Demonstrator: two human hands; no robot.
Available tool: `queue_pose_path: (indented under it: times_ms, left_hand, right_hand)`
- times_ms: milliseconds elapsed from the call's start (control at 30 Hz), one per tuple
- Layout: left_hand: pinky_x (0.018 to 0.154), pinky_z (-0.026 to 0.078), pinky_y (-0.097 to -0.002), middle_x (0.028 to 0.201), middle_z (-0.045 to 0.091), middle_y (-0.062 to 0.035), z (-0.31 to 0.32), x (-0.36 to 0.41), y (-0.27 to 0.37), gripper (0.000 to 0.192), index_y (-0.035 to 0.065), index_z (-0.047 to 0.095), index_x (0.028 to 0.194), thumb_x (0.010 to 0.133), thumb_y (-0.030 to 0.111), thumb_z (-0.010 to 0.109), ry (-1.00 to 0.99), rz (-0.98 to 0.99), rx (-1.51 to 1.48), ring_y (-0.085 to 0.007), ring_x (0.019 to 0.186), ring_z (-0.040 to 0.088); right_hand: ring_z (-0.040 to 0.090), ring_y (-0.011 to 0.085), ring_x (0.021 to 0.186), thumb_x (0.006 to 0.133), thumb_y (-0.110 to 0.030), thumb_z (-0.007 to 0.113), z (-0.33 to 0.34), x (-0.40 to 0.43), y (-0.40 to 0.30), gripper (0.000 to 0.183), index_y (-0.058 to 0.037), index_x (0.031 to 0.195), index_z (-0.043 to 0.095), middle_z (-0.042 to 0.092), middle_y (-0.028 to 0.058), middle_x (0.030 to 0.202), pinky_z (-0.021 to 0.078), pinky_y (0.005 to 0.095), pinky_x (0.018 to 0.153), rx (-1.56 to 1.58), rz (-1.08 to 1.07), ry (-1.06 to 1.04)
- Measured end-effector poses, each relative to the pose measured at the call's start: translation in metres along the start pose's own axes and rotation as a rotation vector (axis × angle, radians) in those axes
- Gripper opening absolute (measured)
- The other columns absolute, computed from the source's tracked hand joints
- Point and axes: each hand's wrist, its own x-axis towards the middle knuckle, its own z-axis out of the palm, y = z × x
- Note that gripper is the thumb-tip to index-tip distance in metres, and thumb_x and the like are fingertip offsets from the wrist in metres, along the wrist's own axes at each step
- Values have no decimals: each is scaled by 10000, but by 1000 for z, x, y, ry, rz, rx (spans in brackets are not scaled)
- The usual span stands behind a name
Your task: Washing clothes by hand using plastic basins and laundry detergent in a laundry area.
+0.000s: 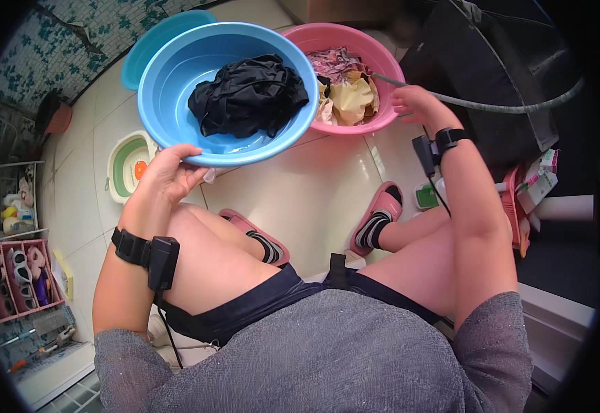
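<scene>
My left hand [178,173] grips the near rim of a large blue plastic basin [163,118], its thumb over the edge and fingers beneath. The basin is lifted or tilted, with dark wet-looking cloth [248,95] bunched inside it. My right hand [417,106] is beside the right rim of a pink plastic basin [349,33], near a grey hose [491,107] that reaches over that rim; I cannot tell if the fingers touch either. In the pink basin lie a patterned pink cloth [333,64] and a pale yellow cloth [351,98]. The blue basin hides its left part.
A teal basin [140,57] stands behind the blue one. A small green-and-white basin [120,168] is on the tiled floor at left. Shelves with shoes stand far left. My slippered feet [377,217] are in front; at right are a green-labelled container [426,197] and a red basket [511,199].
</scene>
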Motion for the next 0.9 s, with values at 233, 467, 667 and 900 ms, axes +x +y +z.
queue_pose_path:
  times_ms: [233,467,667,900]
  left_hand:
    - [790,603,-358,991,558,-159,44,-5,-5,203,-59,467,1009,816,-64,528,-210,-78,45,-252,898,634]
    - [914,540,-408,1113,537,-213,62,-24,8,316,-101,430,1120,813,-58,486,-308,-156,207,-300,998,609]
    - [899,544,-426,1125,558,-203,31,-44,-15,360,-98,443,1142,785,-59,479,-216,-229,291,-308,1012,615]
    - [736,611,-347,1015,608,-205,-9,-14,-45,299,-100,499,1050,758,-38,517,34,-361,534,-299,855,672]
  right_hand:
    - [505,188,1196,897,-439,548,-146,-144,-52,501,-184,1325,501,564,47,1273,348,419,1001,-326,-266,195]
    - [567,150,1106,944,-331,515,-209,-226,30,393,-142,1288,533,611,45,1198,426,289,922,169,-317,365]
    - [614,164,981,935,-255,544,-127,-214,150,322,-79,1203,575,641,81,1107,485,269,807,618,-243,321]
    - [614,231,1013,873,-275,609,-39,-179,223,466,-15,1239,485,574,102,1160,507,347,816,789,114,245]
